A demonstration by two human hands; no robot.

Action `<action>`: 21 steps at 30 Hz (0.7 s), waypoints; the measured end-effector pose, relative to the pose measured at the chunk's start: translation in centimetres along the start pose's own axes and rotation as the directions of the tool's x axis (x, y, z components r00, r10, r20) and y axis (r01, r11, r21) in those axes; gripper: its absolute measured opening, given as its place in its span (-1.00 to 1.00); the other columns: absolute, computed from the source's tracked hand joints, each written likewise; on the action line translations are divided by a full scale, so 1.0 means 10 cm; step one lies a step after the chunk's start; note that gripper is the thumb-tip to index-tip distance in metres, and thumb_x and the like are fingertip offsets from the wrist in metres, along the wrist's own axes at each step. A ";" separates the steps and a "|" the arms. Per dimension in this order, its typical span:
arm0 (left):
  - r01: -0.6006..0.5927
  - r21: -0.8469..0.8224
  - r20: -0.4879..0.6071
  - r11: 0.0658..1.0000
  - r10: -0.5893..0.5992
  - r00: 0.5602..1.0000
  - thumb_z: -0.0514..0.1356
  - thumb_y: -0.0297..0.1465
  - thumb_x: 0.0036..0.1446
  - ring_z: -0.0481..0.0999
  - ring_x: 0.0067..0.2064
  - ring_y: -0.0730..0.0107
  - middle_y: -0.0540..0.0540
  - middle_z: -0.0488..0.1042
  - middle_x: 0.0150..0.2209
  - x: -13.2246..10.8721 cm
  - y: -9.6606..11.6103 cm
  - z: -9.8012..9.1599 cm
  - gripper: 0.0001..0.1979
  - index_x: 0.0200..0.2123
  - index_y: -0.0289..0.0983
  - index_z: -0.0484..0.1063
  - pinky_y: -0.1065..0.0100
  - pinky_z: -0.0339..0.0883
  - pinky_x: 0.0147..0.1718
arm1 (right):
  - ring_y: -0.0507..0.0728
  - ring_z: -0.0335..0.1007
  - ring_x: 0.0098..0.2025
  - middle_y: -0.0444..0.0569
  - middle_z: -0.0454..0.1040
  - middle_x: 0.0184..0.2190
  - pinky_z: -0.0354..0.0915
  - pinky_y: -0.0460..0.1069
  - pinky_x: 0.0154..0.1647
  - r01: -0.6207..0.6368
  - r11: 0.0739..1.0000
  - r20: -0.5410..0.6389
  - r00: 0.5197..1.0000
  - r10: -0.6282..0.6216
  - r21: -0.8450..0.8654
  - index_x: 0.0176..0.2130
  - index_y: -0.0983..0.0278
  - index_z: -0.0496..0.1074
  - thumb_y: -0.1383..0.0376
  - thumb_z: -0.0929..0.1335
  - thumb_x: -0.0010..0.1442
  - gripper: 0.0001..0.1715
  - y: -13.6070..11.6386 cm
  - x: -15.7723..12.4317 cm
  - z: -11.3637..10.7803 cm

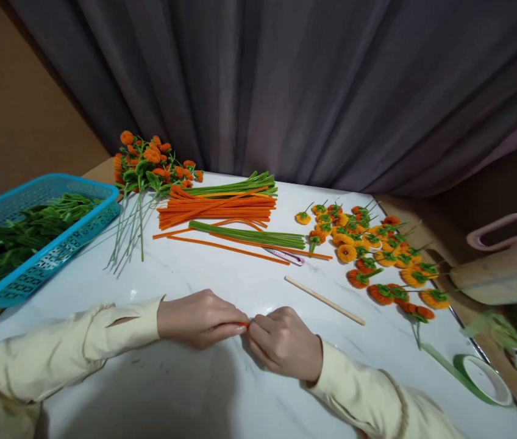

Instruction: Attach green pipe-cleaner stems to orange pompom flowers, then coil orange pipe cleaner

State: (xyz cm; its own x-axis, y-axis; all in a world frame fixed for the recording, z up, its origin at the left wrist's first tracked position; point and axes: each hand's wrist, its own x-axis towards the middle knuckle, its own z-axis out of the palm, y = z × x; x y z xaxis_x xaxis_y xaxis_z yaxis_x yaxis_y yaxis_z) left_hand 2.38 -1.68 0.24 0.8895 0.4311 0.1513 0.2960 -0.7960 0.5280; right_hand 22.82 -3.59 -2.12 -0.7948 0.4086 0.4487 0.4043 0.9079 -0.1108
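Observation:
Fingertips meet at the front middle of the white table point(180, 372), where my left hand point(203, 318) pinches a small orange pipe cleaner point(245, 324). Only a bit of it shows. My right hand point(285, 341) is curled closed against the same spot, its fingers on the pipe cleaner's other side and mostly hiding it. Beyond the hands lie a bundle of orange pipe cleaners point(222, 208) and green pipe cleaners point(253, 236). A thin wooden stick point(325, 300) rests to the right of my right hand.
At left stands a blue basket point(57, 259) of green leaves. Orange flowers on stems point(151, 155) lie behind it. Several yellow and orange flower heads point(386, 259) spread at right, near green tape point(487, 379) and a pitcher point(505, 274). A pink cutter point(288, 256) lies mid-table.

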 end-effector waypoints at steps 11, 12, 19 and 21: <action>-0.054 0.125 -0.008 0.991 0.055 0.998 -0.05 -0.44 0.25 0.50 -0.37 0.42 -0.05 0.53 -0.36 0.00 -0.02 0.05 -0.80 -0.16 -0.29 0.33 0.41 0.18 -0.48 | -0.07 0.07 -0.70 -0.18 0.33 -0.69 -0.14 -0.08 -0.62 -0.179 0.968 0.170 0.974 0.149 0.176 -0.60 0.29 0.24 0.39 0.16 0.07 -0.75 -0.02 0.04 -0.03; -0.053 0.135 -0.002 0.989 0.054 0.999 -0.06 -0.44 0.25 0.50 -0.38 0.42 -0.05 0.53 -0.36 0.00 -0.02 0.05 -0.81 -0.17 -0.29 0.33 0.40 0.17 -0.49 | -0.07 0.08 -0.69 -0.18 0.33 -0.68 -0.13 -0.08 -0.62 -0.180 0.968 0.155 0.976 0.153 0.177 -0.57 0.29 0.25 0.38 0.16 0.08 -0.75 -0.02 0.04 -0.03; -0.099 0.286 0.008 0.953 0.101 0.995 -0.09 -0.39 0.29 0.42 -0.47 0.44 -0.03 0.46 -0.45 -0.02 -0.01 0.08 -0.78 -0.23 -0.28 0.33 0.35 0.07 -0.58 | -0.03 0.05 -0.70 -0.16 0.25 -0.70 -0.11 -0.07 -0.64 -0.118 0.988 0.040 0.993 0.115 0.099 -0.58 0.28 0.20 0.37 0.15 0.08 -0.77 -0.03 0.02 -0.03; -0.111 0.308 0.002 0.945 0.116 0.993 -0.10 -0.40 0.29 0.40 -0.49 0.44 -0.02 0.45 -0.47 -0.02 -0.01 0.08 -0.77 -0.22 -0.28 0.33 0.35 0.07 -0.59 | -0.02 0.03 -0.70 -0.15 0.24 -0.70 -0.11 -0.06 -0.64 -0.074 0.993 0.016 0.997 0.073 0.090 -0.58 0.28 0.20 0.39 0.14 0.07 -0.76 -0.01 0.01 -0.03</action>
State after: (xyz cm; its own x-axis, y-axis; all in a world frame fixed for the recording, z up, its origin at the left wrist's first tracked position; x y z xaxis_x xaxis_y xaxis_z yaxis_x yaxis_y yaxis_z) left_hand 2.43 -2.02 -0.54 0.9184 0.3353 0.2099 0.2885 -0.9308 0.2244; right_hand 22.81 -3.69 -1.75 -0.7702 0.4753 0.4254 0.4195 0.8798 -0.2235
